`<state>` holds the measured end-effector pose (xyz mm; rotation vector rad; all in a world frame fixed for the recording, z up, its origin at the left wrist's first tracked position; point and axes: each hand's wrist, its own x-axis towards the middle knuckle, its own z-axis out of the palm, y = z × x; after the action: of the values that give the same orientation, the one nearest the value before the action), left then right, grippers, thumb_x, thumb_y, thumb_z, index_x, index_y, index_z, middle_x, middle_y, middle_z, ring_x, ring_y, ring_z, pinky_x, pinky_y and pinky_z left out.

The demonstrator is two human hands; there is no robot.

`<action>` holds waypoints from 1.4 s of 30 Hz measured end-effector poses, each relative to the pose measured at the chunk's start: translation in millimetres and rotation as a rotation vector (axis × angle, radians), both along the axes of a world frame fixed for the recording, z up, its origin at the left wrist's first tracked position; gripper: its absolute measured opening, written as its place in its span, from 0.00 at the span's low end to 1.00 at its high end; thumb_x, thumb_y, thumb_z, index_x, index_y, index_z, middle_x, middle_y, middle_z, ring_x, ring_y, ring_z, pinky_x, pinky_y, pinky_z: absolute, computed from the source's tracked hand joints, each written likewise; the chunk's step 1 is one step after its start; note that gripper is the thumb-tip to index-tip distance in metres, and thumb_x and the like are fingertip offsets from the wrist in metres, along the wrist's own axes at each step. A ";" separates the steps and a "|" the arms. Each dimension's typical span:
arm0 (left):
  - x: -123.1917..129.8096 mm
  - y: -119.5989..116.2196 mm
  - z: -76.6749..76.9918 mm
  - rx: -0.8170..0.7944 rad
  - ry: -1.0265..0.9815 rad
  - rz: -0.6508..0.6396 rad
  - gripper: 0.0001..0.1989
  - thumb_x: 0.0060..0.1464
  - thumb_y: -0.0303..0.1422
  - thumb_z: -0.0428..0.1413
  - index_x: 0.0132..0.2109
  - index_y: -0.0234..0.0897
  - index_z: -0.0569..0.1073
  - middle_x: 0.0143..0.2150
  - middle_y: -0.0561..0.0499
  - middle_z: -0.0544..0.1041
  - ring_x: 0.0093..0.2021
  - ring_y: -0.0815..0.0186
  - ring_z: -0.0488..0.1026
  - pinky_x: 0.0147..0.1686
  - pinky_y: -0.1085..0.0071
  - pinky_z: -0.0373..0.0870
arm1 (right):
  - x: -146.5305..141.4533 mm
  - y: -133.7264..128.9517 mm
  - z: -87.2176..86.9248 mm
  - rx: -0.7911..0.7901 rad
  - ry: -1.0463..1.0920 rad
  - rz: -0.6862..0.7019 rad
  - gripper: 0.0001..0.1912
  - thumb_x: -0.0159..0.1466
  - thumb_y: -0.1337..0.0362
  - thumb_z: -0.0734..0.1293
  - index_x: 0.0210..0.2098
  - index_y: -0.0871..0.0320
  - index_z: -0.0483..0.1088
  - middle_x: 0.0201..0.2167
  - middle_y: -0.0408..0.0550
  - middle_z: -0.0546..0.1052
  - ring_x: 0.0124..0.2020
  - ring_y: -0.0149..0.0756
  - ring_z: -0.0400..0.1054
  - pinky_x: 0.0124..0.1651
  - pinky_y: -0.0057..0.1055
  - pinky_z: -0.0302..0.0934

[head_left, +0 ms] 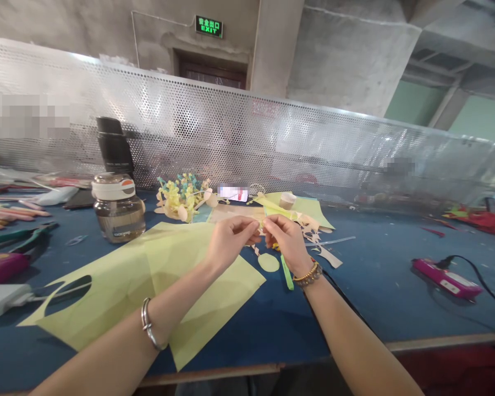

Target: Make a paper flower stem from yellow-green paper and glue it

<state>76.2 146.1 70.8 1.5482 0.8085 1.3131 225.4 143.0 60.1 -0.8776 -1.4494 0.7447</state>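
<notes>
My left hand (234, 239) and my right hand (285, 239) are close together above the middle of the blue table, thumbs and fingertips pinched. Whatever lies between the fingertips is too small to make out. Large yellow-green sheets (181, 264) lie under my left forearm, one with a round hole cut in it. Just below my hands rests a pale green paper disc (268, 262). A bright green cutter-like tool (287, 273) lies by my right wrist. Cut paper scraps (329, 256) spread to the right of it.
A glass jar (119, 214), a black bottle (114, 146) and yellow-and-teal paper flowers (183, 198) stand at the back left. Pliers (18, 236) lie far left. A pink device (447, 279) with a black cable sits right. A perforated metal screen (231, 137) borders the table.
</notes>
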 end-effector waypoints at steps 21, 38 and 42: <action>0.6 -0.8 0.2 -0.047 -0.054 0.011 0.12 0.50 0.39 0.59 0.34 0.33 0.75 0.30 0.49 0.80 0.31 0.65 0.78 0.34 0.72 0.76 | 0.5 -1.1 1.4 -0.016 -0.033 -0.021 0.11 0.59 0.57 0.66 0.31 0.59 0.71 0.17 0.38 0.67 0.17 0.26 0.61 0.21 0.24 0.58; -0.7 -0.9 1.9 -0.031 -0.051 0.059 0.11 0.49 0.38 0.60 0.34 0.34 0.76 0.28 0.50 0.79 0.28 0.68 0.77 0.33 0.73 0.76 | -0.3 -4.7 6.0 0.047 -0.108 -0.080 0.10 0.60 0.57 0.66 0.30 0.58 0.70 0.18 0.39 0.68 0.18 0.27 0.62 0.22 0.26 0.59; 0.2 -3.2 3.0 -0.006 -0.033 0.078 0.10 0.49 0.38 0.60 0.33 0.34 0.76 0.27 0.51 0.79 0.29 0.67 0.77 0.33 0.72 0.76 | -0.8 -5.2 5.5 0.045 -0.120 -0.092 0.10 0.59 0.57 0.66 0.31 0.58 0.70 0.18 0.40 0.68 0.18 0.28 0.62 0.22 0.26 0.59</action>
<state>76.4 142.9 73.8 1.4995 0.8582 1.3881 224.6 137.8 65.6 -0.9615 -1.5148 0.5970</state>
